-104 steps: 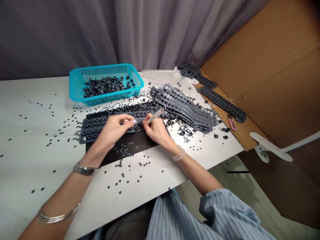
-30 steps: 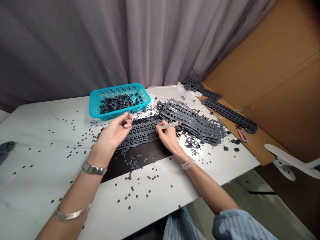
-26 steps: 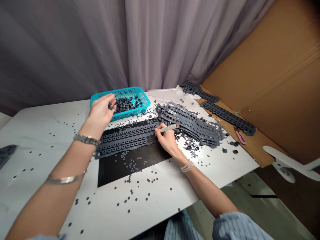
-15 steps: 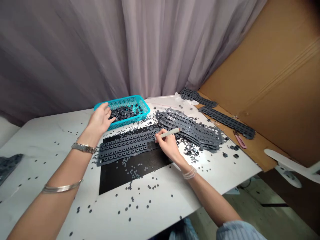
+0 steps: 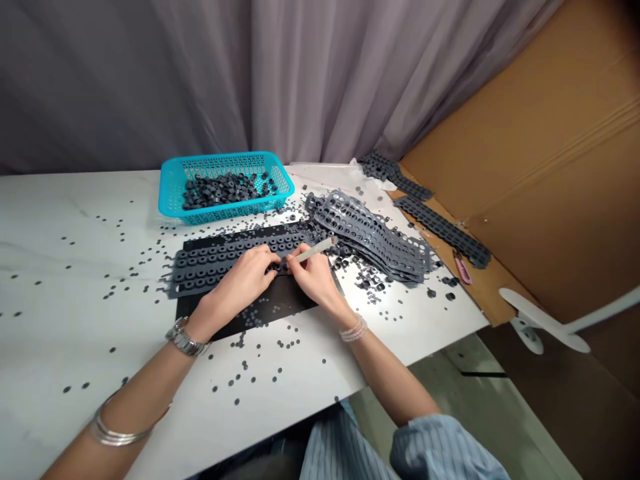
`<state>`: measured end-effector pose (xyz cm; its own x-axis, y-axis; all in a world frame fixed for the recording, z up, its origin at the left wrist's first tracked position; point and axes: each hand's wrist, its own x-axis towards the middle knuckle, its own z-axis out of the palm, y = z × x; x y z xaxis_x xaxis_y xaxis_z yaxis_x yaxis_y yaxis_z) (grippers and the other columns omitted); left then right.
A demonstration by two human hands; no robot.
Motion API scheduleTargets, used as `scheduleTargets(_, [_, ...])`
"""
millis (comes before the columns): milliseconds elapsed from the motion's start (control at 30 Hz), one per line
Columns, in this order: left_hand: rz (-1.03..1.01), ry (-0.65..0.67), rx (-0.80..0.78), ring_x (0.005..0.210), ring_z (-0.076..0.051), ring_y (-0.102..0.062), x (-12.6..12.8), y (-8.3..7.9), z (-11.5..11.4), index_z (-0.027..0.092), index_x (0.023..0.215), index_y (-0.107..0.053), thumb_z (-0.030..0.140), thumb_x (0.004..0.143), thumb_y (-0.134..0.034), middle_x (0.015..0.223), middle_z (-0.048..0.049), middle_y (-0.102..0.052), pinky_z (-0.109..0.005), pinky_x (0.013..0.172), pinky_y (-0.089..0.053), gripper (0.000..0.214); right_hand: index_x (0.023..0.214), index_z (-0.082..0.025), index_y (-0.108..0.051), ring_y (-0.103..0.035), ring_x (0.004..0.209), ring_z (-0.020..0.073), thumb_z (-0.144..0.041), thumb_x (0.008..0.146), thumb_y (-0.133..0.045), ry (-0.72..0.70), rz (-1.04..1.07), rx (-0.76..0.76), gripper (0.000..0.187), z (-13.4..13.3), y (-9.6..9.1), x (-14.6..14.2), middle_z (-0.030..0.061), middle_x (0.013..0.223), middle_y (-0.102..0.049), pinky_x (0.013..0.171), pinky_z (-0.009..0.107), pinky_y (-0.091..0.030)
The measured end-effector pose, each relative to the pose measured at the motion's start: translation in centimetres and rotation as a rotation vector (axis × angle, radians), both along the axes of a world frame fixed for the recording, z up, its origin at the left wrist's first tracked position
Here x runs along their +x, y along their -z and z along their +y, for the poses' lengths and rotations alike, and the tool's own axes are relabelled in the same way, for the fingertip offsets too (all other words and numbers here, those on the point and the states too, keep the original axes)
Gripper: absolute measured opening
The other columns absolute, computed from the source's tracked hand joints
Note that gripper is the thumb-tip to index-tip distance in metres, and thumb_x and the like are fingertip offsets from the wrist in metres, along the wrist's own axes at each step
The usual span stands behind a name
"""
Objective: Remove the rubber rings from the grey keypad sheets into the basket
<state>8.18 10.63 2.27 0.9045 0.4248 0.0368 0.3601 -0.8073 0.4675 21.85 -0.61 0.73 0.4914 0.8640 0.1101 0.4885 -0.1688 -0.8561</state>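
Note:
A dark grey rubber sheet (image 5: 200, 270) with rows of raised rings lies on a black mat (image 5: 280, 303). Over the sheet's right part, my left hand (image 5: 250, 273) is closed, thumb and fingertips drawn together at the rings; whatever they pinch is too small to tell. Right beside it, my right hand (image 5: 313, 273) grips a slim whitish pen-like stick (image 5: 320, 247), its brownish end pointing up and right. The stick's lower end is hidden at the fingers, close to the sheet.
Behind stands a turquoise basket (image 5: 173, 193) of small black rings. To the right lies a stack of punched-out sheets (image 5: 375, 237). Small dark discs are scattered over the white table (image 5: 85, 293). Further strips (image 5: 445, 230) and a pink cutter (image 5: 463, 268) lie by the cardboard (image 5: 540, 153).
My left hand has come from the basket down to the sheet, its open fingers now closed beside my right hand. My right hand keeps the stick. The camera view has shifted.

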Motion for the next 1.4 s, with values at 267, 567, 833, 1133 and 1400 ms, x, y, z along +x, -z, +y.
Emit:
scheduleTargets(267, [-0.015,-0.019,0.013,0.092,-0.026,-0.063,0.6,-0.2,-0.5,0.016,0.098,-0.073,0.016,0.088,-0.051,0.097,-0.0105,-0.066,-0.04,0.086,-0.048,0.025,0.069,-0.023,-0.05,-0.056,0.058,0.0157,-0.03,0.09,-0.052,-0.002,-0.018,-0.004,0.022,0.5,0.0,-0.2,-0.0023,0.063,-0.062,0.059,0.025,-0.038])
scheduleTargets(567, [-0.049,-0.042,0.089,0.098,-0.028,-0.057,0.8,0.6,-0.6,0.02,0.087,-0.071,0.018,0.086,-0.053,0.092,-0.0095,-0.06,-0.041,0.087,-0.047,0.018,0.072,-0.024,-0.047,-0.056,0.059,0.0161,-0.025,0.09,-0.049,-0.024,-0.129,-0.006,0.019,0.6,0.3,-0.4,-0.0016,0.065,-0.06,0.059,0.026,-0.035])
scheduleTargets(833, [-0.238,-0.156,-0.321,0.087,-0.022,-0.061,-0.8,-1.8,1.2,0.021,0.074,-0.074,0.027,0.076,-0.071,0.09,-0.005,-0.068,-0.037,0.083,-0.047,0.007,0.072,-0.024,-0.047,-0.055,0.057,0.0162,-0.021,0.088,-0.052,-0.011,-0.143,0.003,0.017,0.9,0.2,-0.6,-0.0018,0.062,-0.058,0.06,0.027,-0.035])
scheduleTargets(1133, [-0.516,-0.53,-1.405,0.075,-0.009,-0.065,-0.7,-1.2,2.2,0.013,0.087,-0.076,0.004,0.073,-0.073,0.084,-0.0064,-0.071,-0.016,0.07,-0.053,0.017,0.072,-0.023,-0.053,-0.062,0.062,0.0148,-0.034,0.088,-0.054,0.154,0.167,0.134,0.02,0.8,0.0,1.6,-0.0021,0.064,-0.066,0.066,0.026,-0.048])
scheduleTargets(1400, [-0.565,-0.592,-1.645,0.082,-0.009,-0.067,0.4,-0.8,1.7,0.013,0.083,-0.074,0.002,0.082,-0.064,0.088,-0.0073,-0.072,-0.016,0.08,-0.056,0.014,0.07,-0.023,-0.052,-0.061,0.061,0.0158,-0.035,0.087,-0.055,0.201,0.108,0.111,0.021,0.5,-0.3,1.8,-0.0017,0.062,-0.064,0.064,0.027,-0.046])
